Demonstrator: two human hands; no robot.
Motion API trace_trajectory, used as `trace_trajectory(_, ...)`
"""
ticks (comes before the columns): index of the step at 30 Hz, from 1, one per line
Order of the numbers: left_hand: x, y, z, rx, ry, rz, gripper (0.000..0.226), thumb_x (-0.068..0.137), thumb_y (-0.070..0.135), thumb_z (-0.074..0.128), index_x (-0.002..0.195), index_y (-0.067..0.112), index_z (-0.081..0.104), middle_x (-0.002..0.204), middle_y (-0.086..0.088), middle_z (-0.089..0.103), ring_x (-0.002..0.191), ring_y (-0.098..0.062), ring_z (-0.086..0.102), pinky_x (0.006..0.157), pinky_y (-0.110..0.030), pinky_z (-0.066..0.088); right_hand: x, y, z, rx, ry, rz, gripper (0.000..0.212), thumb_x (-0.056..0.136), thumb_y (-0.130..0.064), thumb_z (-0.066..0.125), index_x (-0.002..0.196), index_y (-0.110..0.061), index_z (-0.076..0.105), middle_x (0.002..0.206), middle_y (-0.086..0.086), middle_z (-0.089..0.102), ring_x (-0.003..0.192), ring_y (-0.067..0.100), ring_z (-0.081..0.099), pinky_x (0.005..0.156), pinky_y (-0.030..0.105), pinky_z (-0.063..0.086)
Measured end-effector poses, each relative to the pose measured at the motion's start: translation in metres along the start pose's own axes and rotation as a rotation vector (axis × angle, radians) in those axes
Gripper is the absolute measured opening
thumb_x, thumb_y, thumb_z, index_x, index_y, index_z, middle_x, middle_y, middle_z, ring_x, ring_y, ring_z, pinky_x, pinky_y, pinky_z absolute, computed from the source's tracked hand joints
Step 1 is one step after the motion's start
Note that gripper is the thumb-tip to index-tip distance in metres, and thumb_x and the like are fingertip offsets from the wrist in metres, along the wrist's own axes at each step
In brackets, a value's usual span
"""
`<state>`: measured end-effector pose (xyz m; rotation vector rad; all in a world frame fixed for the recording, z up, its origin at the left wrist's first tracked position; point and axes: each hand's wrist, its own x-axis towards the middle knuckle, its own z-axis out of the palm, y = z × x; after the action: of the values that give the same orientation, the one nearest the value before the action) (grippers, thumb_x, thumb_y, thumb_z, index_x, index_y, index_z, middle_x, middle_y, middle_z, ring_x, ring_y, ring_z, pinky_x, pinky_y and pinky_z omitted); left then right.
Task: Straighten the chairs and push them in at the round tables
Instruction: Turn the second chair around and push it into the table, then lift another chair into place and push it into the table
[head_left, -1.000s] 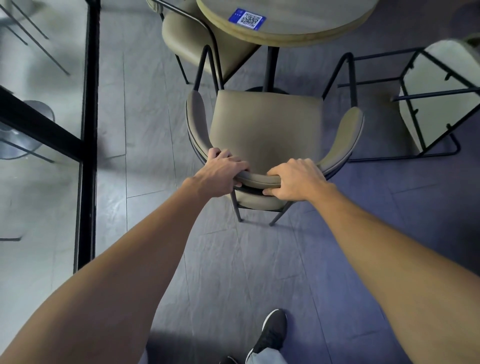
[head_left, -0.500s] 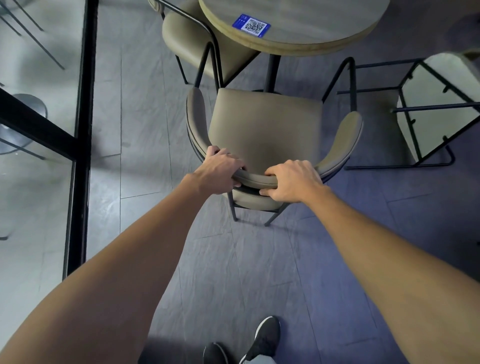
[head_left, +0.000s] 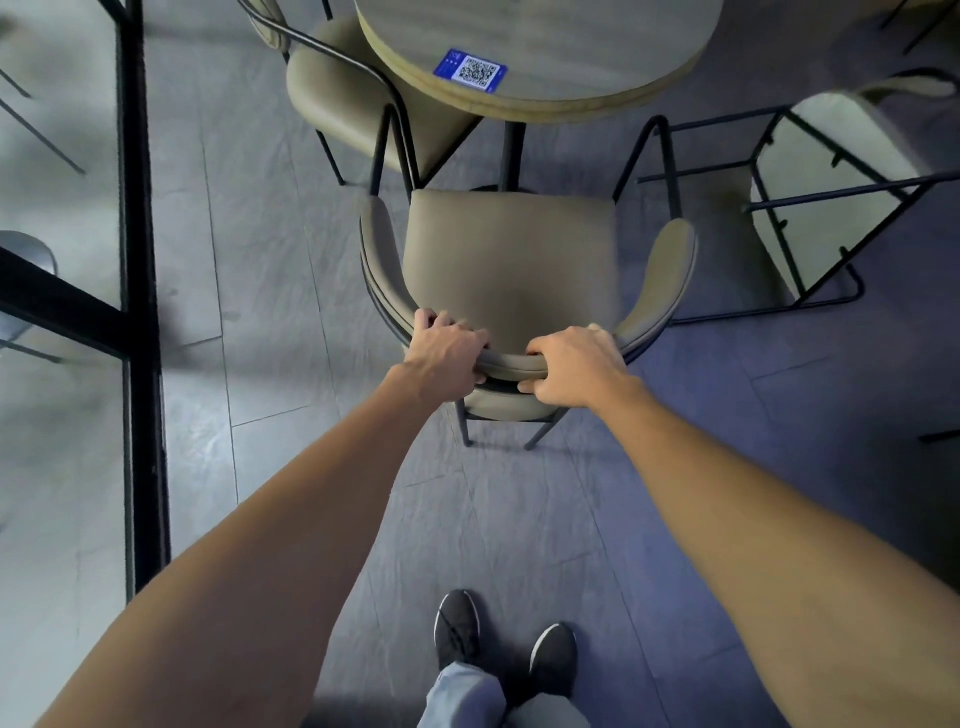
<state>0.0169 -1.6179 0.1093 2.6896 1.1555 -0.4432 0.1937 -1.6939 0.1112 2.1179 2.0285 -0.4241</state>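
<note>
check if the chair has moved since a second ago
Yes. The chair has slid slightly forward, toward the round table: the gap from its seat front to the table edge is narrower. The left hand and right hand grip its backrest.

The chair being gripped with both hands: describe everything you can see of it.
The chair has a tan padded seat, a curved padded backrest that wraps round into short arms, and thin black metal legs. It stands upright on the grey floor, facing the round table, its seat front near the table's post and not yet under the top. The left hand and right hand clasp the backrest's top edge.
</note>
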Motion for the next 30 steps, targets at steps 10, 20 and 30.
trace_trajectory(10,-0.016,0.055,-0.054,-0.085,-0.105,-0.046,0.044,0.088,0.033,0.061,0.128,0.019,0.050,0.123,-0.008,0.055,0.112,-0.035,0.059,0.088,-0.045,0.046,-0.034,-0.025,-0.047,-0.074,-0.014,0.103,0.036,0.088,-0.046,0.055,0.116,-0.022,0.058,0.116,0.004,0.066,0.113,0.030,0.053,0.094,0.044,0.034)
trace_trajectory(20,-0.009,0.154,-0.223,-0.136,0.142,0.122,0.037,0.088,0.018,0.056,0.125,0.019,0.050,0.122,-0.008,0.054,0.112,-0.033,0.058,0.084,-0.045,0.047,-0.104,0.049,-0.185,0.025,0.133,0.261,0.051,0.090,-0.041,0.052,0.136,-0.020,0.051,0.130,0.004,0.060,0.125,0.031,0.044,0.104,0.045,0.033)
trace_trajectory(30,0.084,0.309,-0.327,0.010,0.145,0.261,0.053,0.095,0.052,0.048,0.135,0.017,0.045,0.133,-0.012,0.051,0.119,-0.037,0.055,0.084,-0.046,0.045,-0.180,0.244,-0.233,0.060,0.276,0.432,0.039,0.091,-0.044,0.048,0.117,-0.017,0.058,0.121,0.010,0.062,0.117,0.033,0.051,0.099,0.046,0.037)
